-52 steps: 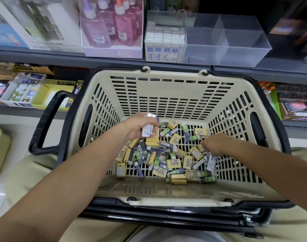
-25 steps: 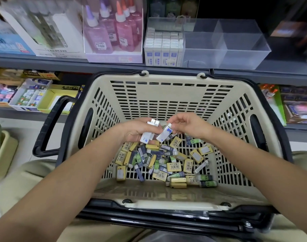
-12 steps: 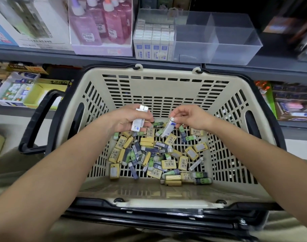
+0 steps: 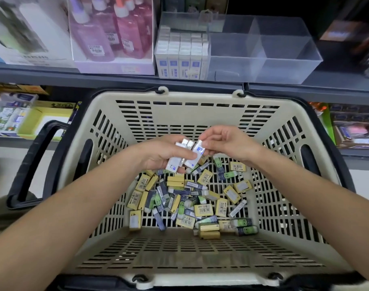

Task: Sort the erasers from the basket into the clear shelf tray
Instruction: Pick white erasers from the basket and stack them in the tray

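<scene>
A beige slotted basket point(image 4: 179, 110) with black handles sits in front of me, with several yellow, green and white-blue erasers point(image 4: 192, 198) loose on its floor. My left hand point(image 4: 162, 152) is shut on a small stack of white-blue erasers point(image 4: 179, 158) above the pile. My right hand point(image 4: 227, 141) pinches one more white-blue eraser point(image 4: 198, 153) and holds it against that stack. On the shelf above stands the clear shelf tray point(image 4: 263, 57); its left compartment holds upright white-blue erasers point(image 4: 181, 57), while the other compartments hold nothing.
A box of pink and purple bottles point(image 4: 114, 38) stands left of the tray on the grey shelf point(image 4: 116, 77). Lower shelves carry a yellow box point(image 4: 47, 120) at left and boxed goods point(image 4: 355, 127) at right. The basket's black handle point(image 4: 32, 162) juts out left.
My right hand rose from the pile with a white-blue eraser and brought it against the stack in my left hand. Both hands lifted slightly.
</scene>
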`<state>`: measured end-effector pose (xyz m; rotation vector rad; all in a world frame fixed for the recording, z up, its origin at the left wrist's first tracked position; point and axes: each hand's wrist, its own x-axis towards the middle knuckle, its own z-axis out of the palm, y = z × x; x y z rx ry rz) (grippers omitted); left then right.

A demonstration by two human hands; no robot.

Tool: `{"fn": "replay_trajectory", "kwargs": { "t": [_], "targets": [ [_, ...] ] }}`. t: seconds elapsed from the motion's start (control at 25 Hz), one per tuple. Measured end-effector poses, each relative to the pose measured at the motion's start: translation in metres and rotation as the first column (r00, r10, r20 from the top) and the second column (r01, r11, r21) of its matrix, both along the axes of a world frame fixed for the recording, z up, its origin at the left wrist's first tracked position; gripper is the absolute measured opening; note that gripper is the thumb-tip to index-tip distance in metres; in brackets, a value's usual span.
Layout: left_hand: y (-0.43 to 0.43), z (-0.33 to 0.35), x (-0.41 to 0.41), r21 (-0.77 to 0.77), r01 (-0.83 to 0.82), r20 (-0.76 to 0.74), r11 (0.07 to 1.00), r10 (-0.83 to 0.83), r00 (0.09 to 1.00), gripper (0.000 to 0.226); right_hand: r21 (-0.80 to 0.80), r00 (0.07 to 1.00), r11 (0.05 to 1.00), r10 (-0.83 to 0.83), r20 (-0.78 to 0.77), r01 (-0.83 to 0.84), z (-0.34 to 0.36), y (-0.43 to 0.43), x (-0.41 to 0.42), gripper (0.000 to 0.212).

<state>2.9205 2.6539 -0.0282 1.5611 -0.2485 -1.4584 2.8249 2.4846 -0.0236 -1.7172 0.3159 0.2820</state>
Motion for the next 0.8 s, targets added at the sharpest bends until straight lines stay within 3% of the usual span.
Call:
{"fn": "replay_trajectory", "kwargs": {
  "t": [0.12, 0.2, 0.24, 0.32, 0.36, 0.44, 0.6, 0.8],
  "targets": [
    [-0.002, -0.002, -0.002, -0.033, -0.035, -0.006, 0.999, 0.034, 0.999, 0.019, 0.044, 0.998, 0.997, -0.058, -0.026, 0.059, -0.002, -0.003, -0.002, 0.008],
    [-0.001, -0.003, 0.0, -0.015, -0.064, 0.05, 0.998, 0.064, 0.997, 0.019, -0.164, 0.989, 0.986, 0.002, -0.15, -0.027, -0.009, -0.011, -0.007, 0.011],
    [0.0, -0.004, 0.002, 0.001, -0.086, 0.074, 0.996, 0.086, 0.994, 0.02, -0.353, 0.963, 0.918, 0.093, -0.255, -0.182, -0.017, -0.016, -0.012, 0.013],
    [0.0, -0.006, 0.004, 0.019, -0.123, 0.083, 0.992, 0.121, 0.989, 0.02, -0.552, 0.814, 0.626, 0.256, -0.521, -0.55, -0.039, -0.023, -0.026, 0.016],
    [0.0, -0.005, 0.004, 0.023, -0.128, 0.079, 0.992, 0.126, 0.989, 0.02, -0.538, 0.721, 0.51, 0.281, -0.634, -0.672, -0.05, -0.025, -0.036, 0.017],
    [0.0, -0.004, 0.003, 0.027, -0.12, 0.074, 0.992, 0.117, 0.99, 0.021, -0.453, 0.597, 0.442, 0.273, -0.754, -0.774, -0.064, -0.027, -0.052, 0.019],
    [-0.001, -0.001, -0.001, 0.013, -0.08, 0.088, 0.997, 0.079, 0.993, 0.026, -0.403, 0.538, 0.425, 0.27, -0.799, -0.811, -0.065, -0.033, -0.062, 0.027],
    [0.0, 0.002, -0.001, -0.004, -0.067, 0.075, 0.998, 0.067, 0.995, 0.026, -0.43, 0.438, 0.103, 0.344, -0.831, -0.897, -0.065, -0.023, -0.076, 0.034]
  ]
}}
